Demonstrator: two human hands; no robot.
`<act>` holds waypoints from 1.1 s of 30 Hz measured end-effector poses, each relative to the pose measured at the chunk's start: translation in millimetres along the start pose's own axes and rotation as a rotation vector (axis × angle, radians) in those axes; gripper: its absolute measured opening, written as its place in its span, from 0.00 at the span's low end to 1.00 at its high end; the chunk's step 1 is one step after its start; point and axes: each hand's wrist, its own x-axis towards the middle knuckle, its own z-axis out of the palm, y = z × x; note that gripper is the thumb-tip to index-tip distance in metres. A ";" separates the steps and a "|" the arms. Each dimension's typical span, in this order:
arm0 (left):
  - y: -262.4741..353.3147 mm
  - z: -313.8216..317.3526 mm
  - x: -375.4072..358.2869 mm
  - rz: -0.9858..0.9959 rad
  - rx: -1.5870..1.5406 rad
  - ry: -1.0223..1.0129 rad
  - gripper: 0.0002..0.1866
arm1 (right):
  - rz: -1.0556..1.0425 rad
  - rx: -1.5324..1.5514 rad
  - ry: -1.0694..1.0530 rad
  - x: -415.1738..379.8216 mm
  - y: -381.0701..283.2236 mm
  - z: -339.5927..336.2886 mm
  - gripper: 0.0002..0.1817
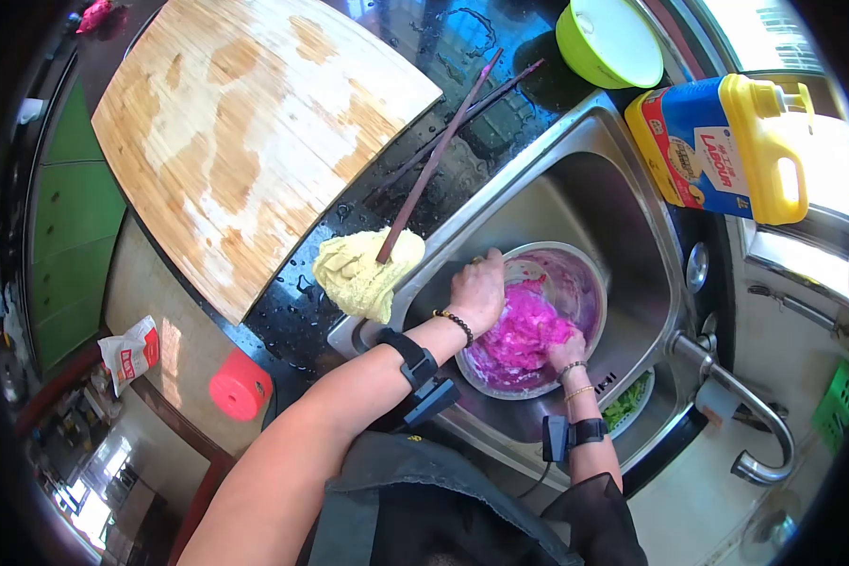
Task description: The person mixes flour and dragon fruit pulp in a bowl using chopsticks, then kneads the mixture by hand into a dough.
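A round metal bowl rests inside the steel sink, its inner wall smeared with pink. In it lies a soft, bright pink dough-like mass. My left hand is closed over the bowl's near-left rim, and some of its fingers are hidden. On the other side, my right hand is pressed into the pink mass with its fingers curled, the tips partly covered. Both wrists carry bracelets and black strapped devices.
A wooden board lies on the wet black counter. Chopsticks lie beside it, one reaching onto a pale yellow crumpled lump. Around the sink are a green bowl, a yellow jug and a faucet. Greens sit in the second basin.
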 end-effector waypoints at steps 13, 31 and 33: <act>-0.4 0.8 3.6 0.012 -0.090 0.031 0.08 | -0.355 -0.452 -0.297 -37.7 -81.5 47.6 0.07; 1.9 -6.7 5.1 0.012 0.017 -0.041 0.11 | 0.032 -0.348 -0.530 29.0 -110.3 58.7 0.15; -0.1 -2.2 3.3 0.043 0.003 -0.017 0.11 | -0.257 -0.288 -0.537 35.4 -70.7 79.8 0.15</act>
